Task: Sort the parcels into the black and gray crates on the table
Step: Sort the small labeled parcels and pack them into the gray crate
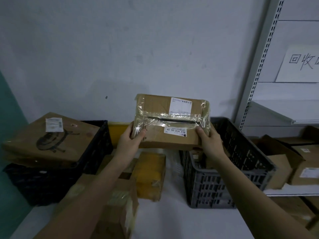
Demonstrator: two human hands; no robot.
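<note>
Both hands hold one cardboard parcel (172, 121) up in the air at the middle of the view, above the white table (172, 221) and in front of the pale wall (120, 49). The left hand (131, 140) grasps the parcel's lower left corner, thumb curled over the taped top face and the other fingers hidden underneath. The right hand (209, 140) grasps the lower right corner the same way, thumb on top. The parcel is wrapped across its middle with clear tape and carries two white labels, one toward 12 o'clock on its top face and one near its lower edge between the two thumbs. The black crate (57, 180) stands on the table at 9 o'clock from the parcel; a large brown box (50, 138) with a printed drawing and a white label lies tilted across its top. The gray crate (229, 169) stands at 4 o'clock, just below and behind the right hand, with cardboard showing inside it. Between the two crates, at 6 o'clock from the held parcel, a yellow-taped parcel (151, 175) lies on the table, and beside it another brown box (119, 204) sits partly under the left forearm. At 3 o'clock a metal shelf rack (259, 75) holds more cardboard boxes (293, 166), and a paper sign (300, 64) with handwritten characters hangs above them.
</note>
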